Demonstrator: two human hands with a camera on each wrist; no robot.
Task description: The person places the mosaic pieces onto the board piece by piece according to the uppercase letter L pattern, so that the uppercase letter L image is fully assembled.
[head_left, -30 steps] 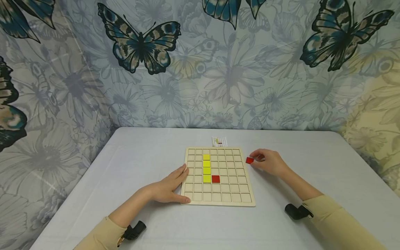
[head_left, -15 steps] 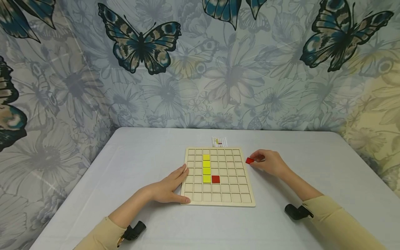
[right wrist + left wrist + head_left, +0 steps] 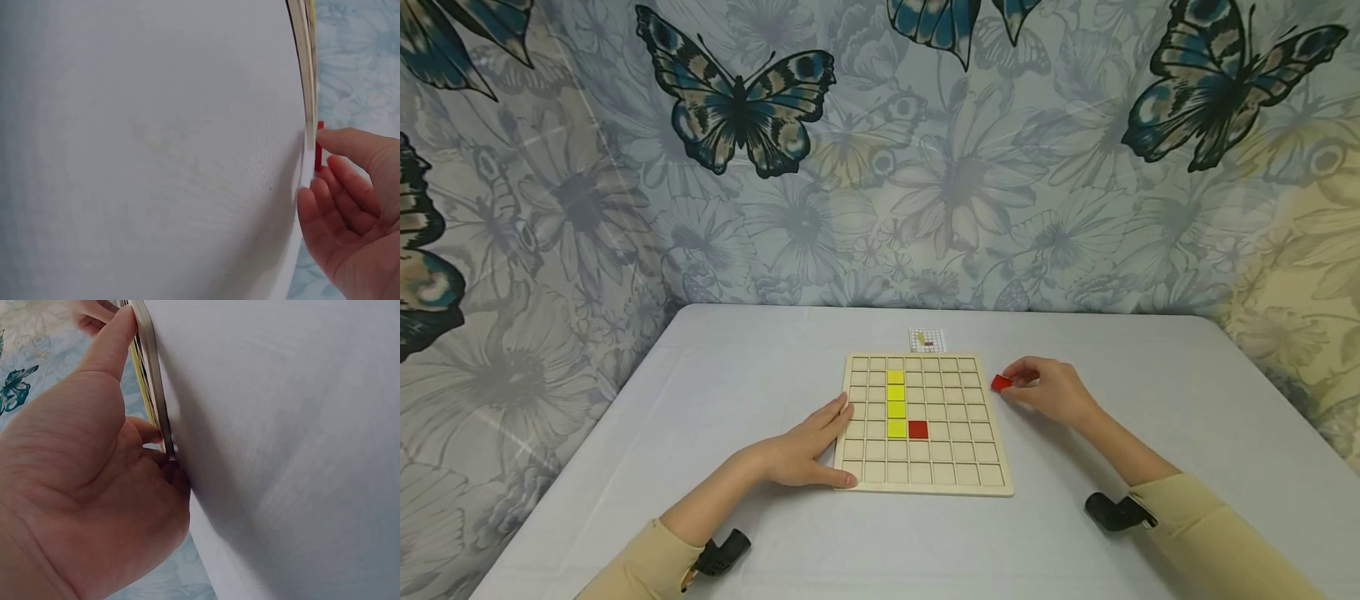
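Note:
A square wooden grid board (image 3: 955,458) lies flat on the white table. In one of its columns stand several yellow square tiles (image 3: 896,409), with one dark red tile (image 3: 917,430) beside the lowest. My left hand (image 3: 801,450) rests against the board's left side, thumb on the near corner and fingers extended along the edge. Just off the board's right edge, my right hand (image 3: 1048,390) pinches a red square tile (image 3: 1001,382) between thumb and fingertips. The right wrist view shows this red tile (image 3: 319,147) edge-on at the thumb tip.
Behind the board lies a small printed card (image 3: 927,340) with a grid and coloured squares. The white table (image 3: 737,350) reaches back to a wall covering (image 3: 865,217) with flowers and butterflies. Black wrist cameras hang below both sleeves.
The red tile in my right hand tilts a little and shifts very slightly along with the hand. My left hand and the board stay in place.

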